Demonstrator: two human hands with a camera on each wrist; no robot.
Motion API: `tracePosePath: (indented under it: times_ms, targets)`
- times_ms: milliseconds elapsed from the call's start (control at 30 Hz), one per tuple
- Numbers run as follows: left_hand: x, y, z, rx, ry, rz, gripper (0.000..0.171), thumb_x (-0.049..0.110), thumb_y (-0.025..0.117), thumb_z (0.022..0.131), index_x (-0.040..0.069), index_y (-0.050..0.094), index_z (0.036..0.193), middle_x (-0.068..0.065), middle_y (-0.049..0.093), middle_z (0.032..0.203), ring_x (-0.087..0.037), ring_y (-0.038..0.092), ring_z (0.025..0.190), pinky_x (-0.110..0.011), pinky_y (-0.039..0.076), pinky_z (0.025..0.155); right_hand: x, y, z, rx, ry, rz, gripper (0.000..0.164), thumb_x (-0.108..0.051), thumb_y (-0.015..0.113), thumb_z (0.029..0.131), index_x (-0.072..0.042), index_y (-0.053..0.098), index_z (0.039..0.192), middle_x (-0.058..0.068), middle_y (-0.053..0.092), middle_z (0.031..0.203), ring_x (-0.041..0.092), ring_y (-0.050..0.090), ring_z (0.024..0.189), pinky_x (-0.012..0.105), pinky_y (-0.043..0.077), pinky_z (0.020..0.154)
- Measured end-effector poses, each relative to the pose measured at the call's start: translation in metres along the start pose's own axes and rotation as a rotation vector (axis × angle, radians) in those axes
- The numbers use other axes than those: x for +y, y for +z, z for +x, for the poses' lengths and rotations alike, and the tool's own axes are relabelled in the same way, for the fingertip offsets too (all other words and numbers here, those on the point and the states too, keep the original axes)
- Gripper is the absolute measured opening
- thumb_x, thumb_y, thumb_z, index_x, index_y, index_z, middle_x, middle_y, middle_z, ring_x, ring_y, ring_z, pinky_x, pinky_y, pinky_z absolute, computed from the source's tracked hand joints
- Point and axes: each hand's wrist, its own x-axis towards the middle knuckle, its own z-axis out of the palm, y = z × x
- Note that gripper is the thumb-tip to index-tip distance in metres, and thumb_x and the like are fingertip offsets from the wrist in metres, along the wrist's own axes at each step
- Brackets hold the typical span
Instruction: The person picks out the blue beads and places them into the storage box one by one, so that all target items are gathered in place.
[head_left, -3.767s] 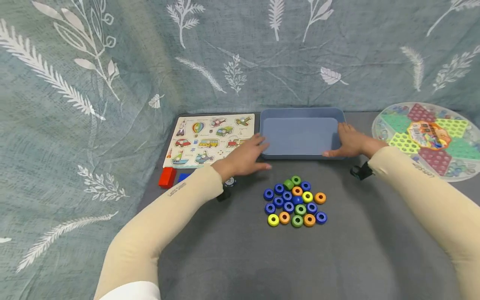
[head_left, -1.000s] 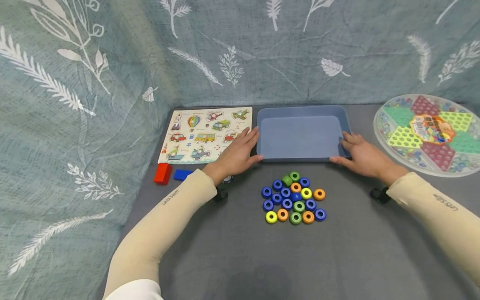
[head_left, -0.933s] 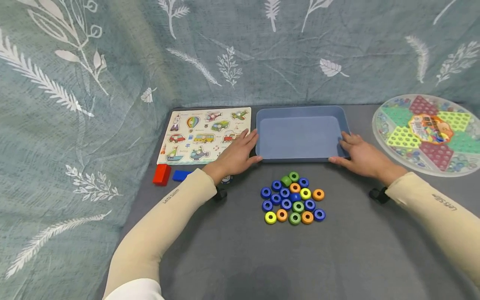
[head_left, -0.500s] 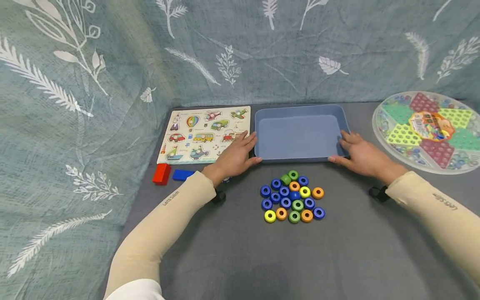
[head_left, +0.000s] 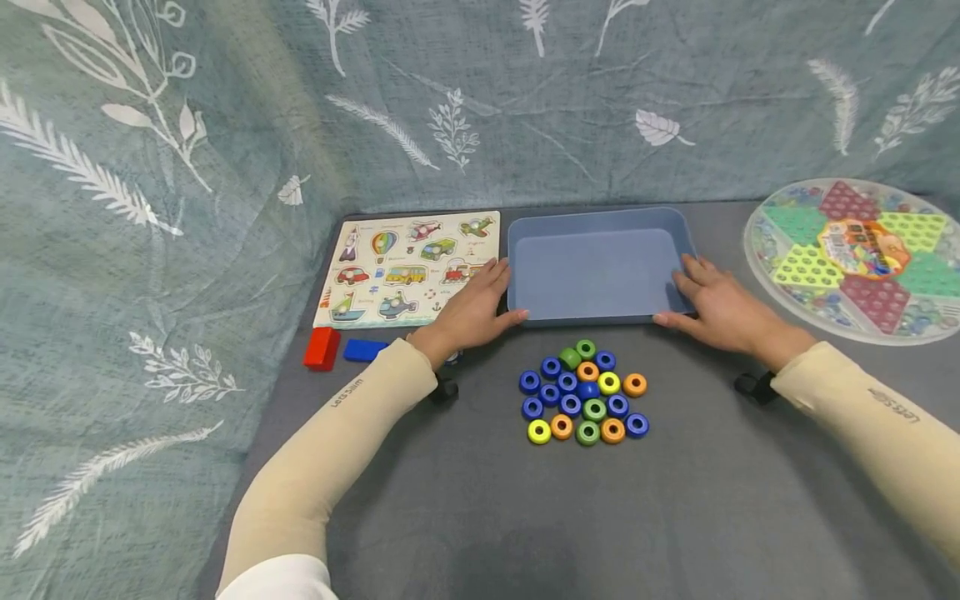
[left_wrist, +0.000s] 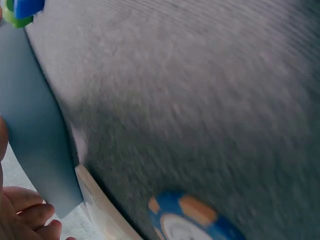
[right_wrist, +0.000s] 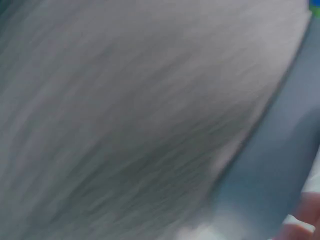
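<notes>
A shallow blue-grey tray [head_left: 603, 275] lies at the back middle of the dark table, with nothing in it. My left hand [head_left: 472, 312] touches its left side, fingers stretched along the outside and thumb at the near left corner. At the opposite end my right hand [head_left: 723, 312] rests on the right rim, thumb against the near wall. Several ring beads [head_left: 570, 405] in blue, green, orange and yellow lie in a loose group in front of the tray. In the left wrist view, fingers [left_wrist: 35, 215] show beside the tray wall [left_wrist: 35, 120]; the right wrist view is blurred.
Left of the tray lies a wooden picture puzzle board [head_left: 408, 267]. Near it are a red block [head_left: 322, 348], a blue block [head_left: 365, 350] and a poker chip [left_wrist: 187, 220]. On the right is a round clear game board [head_left: 855, 262]. A patterned cloth [head_left: 480, 108] hangs behind.
The tray has slid a little toward me, closer to the beads. My left hand has shifted from over the tray's left edge to its outer side. The last second shows little movement.
</notes>
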Motion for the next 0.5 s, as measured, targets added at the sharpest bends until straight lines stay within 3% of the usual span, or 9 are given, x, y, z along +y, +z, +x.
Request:
tracePosePath:
  times_ms: [100, 200, 267, 333, 400, 500]
  targets:
    - [0.002, 0.002, 0.001, -0.026, -0.008, -0.009, 0.081, 0.055, 0.044, 0.093, 0.002, 0.016, 0.149, -0.010, 0.007, 0.158, -0.024, 0.001, 0.147, -0.039, 0.012, 0.119, -0.014, -0.002, -0.005, 0.183, -0.109, -0.051, 0.063, -0.042, 0.063, 0.087, 0.003, 0.053, 0.129, 0.027, 0.039, 0.141, 0.045, 0.037, 0.128, 0.061, 0.031, 0.101]
    - [0.002, 0.002, 0.002, -0.022, -0.012, -0.005, 0.082, 0.055, 0.045, 0.092, 0.003, 0.017, 0.149, -0.010, 0.007, 0.158, -0.024, 0.001, 0.147, -0.039, 0.012, 0.119, -0.034, -0.002, -0.009, 0.313, -0.289, -0.057, 0.042, -0.026, 0.071, 0.081, 0.000, 0.065, 0.114, 0.018, 0.061, 0.116, 0.034, 0.055, 0.106, 0.051, 0.044, 0.088]
    - [0.002, 0.002, 0.003, -0.013, -0.014, -0.004, 0.082, 0.055, 0.045, 0.092, 0.003, 0.017, 0.149, -0.010, 0.008, 0.158, -0.024, 0.002, 0.147, -0.039, 0.013, 0.119, -0.047, -0.001, -0.010, 0.263, -0.404, -0.037, 0.032, -0.020, 0.073, 0.079, -0.003, 0.069, 0.106, 0.011, 0.067, 0.101, 0.025, 0.060, 0.093, 0.043, 0.050, 0.078]
    - [0.001, 0.002, 0.003, -0.007, -0.013, -0.009, 0.083, 0.056, 0.046, 0.092, 0.003, 0.018, 0.149, -0.010, 0.008, 0.158, -0.024, 0.002, 0.147, -0.040, 0.013, 0.119, -0.058, 0.003, -0.010, 0.146, -0.476, -0.008, 0.027, -0.016, 0.073, 0.080, -0.004, 0.070, 0.104, 0.006, 0.069, 0.095, 0.019, 0.063, 0.086, 0.037, 0.053, 0.073]
    - [0.000, 0.002, 0.003, -0.007, -0.015, -0.009, 0.083, 0.056, 0.046, 0.092, 0.003, 0.018, 0.149, -0.010, 0.008, 0.158, -0.024, 0.002, 0.147, -0.040, 0.014, 0.119, -0.065, 0.007, -0.009, 0.032, -0.501, -0.007, 0.026, -0.015, 0.071, 0.082, -0.006, 0.071, 0.106, 0.005, 0.070, 0.097, 0.016, 0.064, 0.085, 0.034, 0.054, 0.072]
    - [0.000, 0.001, 0.002, -0.015, -0.013, -0.009, 0.083, 0.056, 0.045, 0.092, 0.003, 0.017, 0.149, -0.009, 0.007, 0.158, -0.024, 0.002, 0.147, -0.040, 0.013, 0.119, -0.070, 0.011, -0.005, -0.046, -0.500, -0.011, 0.027, -0.014, 0.070, 0.083, -0.005, 0.070, 0.108, 0.006, 0.071, 0.102, 0.017, 0.066, 0.088, 0.035, 0.055, 0.076]
